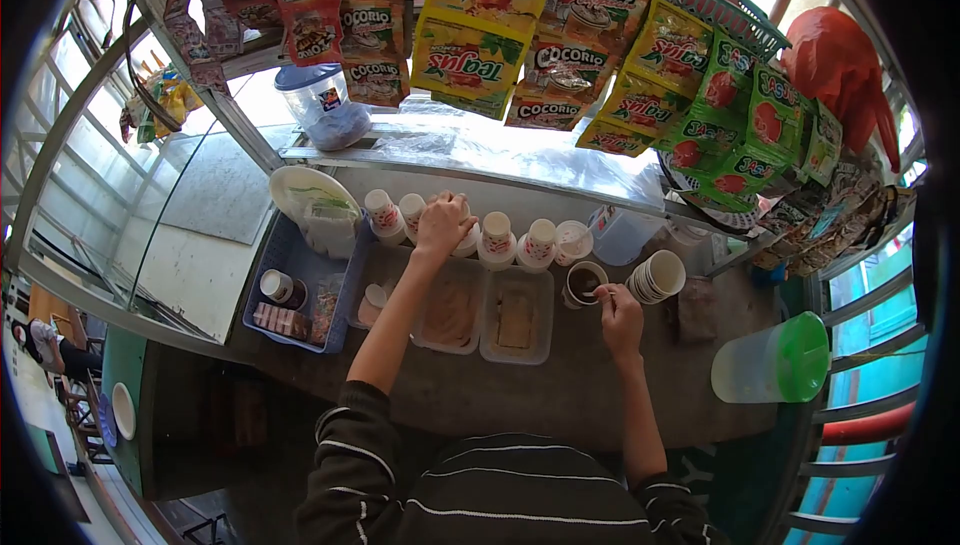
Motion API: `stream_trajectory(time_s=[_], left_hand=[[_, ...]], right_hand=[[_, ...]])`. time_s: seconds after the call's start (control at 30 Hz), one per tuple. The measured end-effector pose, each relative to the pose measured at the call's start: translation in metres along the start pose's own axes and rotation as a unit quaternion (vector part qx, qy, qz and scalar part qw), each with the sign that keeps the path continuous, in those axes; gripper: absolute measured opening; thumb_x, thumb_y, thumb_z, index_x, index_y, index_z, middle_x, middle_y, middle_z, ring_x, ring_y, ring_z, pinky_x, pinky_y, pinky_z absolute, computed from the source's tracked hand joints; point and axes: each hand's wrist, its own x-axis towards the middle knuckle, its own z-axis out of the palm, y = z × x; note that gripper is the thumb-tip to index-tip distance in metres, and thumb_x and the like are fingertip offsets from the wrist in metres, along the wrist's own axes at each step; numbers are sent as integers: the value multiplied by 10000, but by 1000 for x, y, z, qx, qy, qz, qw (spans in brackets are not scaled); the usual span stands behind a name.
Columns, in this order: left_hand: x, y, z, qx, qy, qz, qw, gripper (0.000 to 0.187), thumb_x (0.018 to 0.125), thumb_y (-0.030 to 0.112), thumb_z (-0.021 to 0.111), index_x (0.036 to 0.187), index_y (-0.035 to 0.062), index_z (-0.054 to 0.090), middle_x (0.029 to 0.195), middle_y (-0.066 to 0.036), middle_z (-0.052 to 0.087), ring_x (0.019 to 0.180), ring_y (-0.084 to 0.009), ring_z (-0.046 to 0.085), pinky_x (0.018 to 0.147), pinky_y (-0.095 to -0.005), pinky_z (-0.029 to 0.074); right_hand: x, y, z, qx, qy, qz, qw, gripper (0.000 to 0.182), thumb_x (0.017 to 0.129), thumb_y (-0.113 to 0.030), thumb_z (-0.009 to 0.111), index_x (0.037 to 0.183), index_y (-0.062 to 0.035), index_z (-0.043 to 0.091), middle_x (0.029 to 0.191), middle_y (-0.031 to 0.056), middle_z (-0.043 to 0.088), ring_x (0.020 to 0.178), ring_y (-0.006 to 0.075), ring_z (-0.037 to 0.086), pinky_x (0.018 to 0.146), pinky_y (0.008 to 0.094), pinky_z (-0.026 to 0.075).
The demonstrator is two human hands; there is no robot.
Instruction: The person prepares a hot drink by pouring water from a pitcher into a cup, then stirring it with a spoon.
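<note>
My left hand (444,229) reaches over the row of paper cups, its fingers curled at the top of one stack; what they grip is mostly hidden. To its right stand more upside-down patterned cup stacks (496,235). My right hand (620,317) is closed in a pinch at the rim of a cup (584,285) with dark contents; whether it holds the rim or a thin utensil is too small to tell. Just right of that hand lies a tilted stack of nested cups (660,275). Two clear tubs, one with light brown powder (452,317), sit between my arms.
A blue basket (340,330) with jars and packets is at the left. A green-lidded container (770,360) stands at the right. Sachet strips (480,30) hang overhead. A clear lidded tub (325,110) sits on the ledge. A person (60,345) is far left.
</note>
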Motion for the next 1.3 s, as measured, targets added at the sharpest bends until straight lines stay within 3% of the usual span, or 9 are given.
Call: stream_trajectory(time_s=[0.3,0.37,0.57,0.67,0.8,0.87,0.97,1.17,1.3], left_hand=[[16,-18,-14,-64,-65,146,985,434,767,206,709,1154,38,609,1143,-138,604,1038,-337,576,927,-407,463],[21,-25,-14,-107,-83,191,972,389,754,87,686,1126,13,602,1142,-167,603,1089,-346,556,945,-406,450],[37,-46,-12,-105,-159,269,944,404,736,-13,631,1136,42,604,1193,-155,586,1148,-318,528,997,-396,424],[35,-46,-11,-30,-85,334,938,431,743,38,660,1167,73,589,1198,-145,585,1170,-299,517,1012,-408,410],[17,-22,-32,-49,-41,271,961,435,788,187,676,1200,95,571,1192,-132,595,1150,-290,537,982,-420,427],[13,-11,-35,37,-8,123,992,454,808,364,668,1168,98,599,1140,-123,621,1077,-295,583,917,-418,462],[14,-9,-28,80,-6,32,996,466,819,436,638,1129,88,624,1080,-123,639,994,-303,618,853,-414,487],[19,-20,-15,2,3,142,990,391,818,335,666,1101,67,632,1079,-142,637,970,-317,619,825,-412,497],[16,-16,-14,-50,-13,132,990,373,818,300,672,1103,62,631,1101,-132,631,1027,-302,598,871,-420,465]], right_hand=[[1,-7,2,15,6,-8,1000,248,943,-218,542,865,-6,645,753,121,599,612,249,553,584,344,421],[2,-10,-1,10,-19,23,999,205,927,-209,547,875,-40,651,822,119,623,711,324,606,628,386,459],[2,-6,-1,5,-12,9,1000,202,930,-203,540,876,-42,650,818,118,619,716,326,602,629,382,456],[2,-8,-2,11,-14,15,1000,202,930,-203,540,878,-41,649,817,120,618,720,328,603,633,384,456],[3,-10,-3,9,-23,34,999,200,928,-201,542,877,-39,648,818,122,618,723,328,603,633,385,457],[2,-7,-1,5,-17,19,1000,197,928,-196,544,878,-37,647,816,124,617,721,328,603,632,386,457],[3,-7,-2,6,-17,14,1000,194,927,-195,545,878,-36,645,815,124,618,722,328,604,632,387,458],[2,-5,-2,4,-20,23,1000,192,926,-193,545,876,-36,645,817,123,620,719,324,606,630,386,460],[1,-5,-2,4,-18,30,999,194,925,-194,547,874,-36,646,817,121,622,717,323,607,628,384,460]])
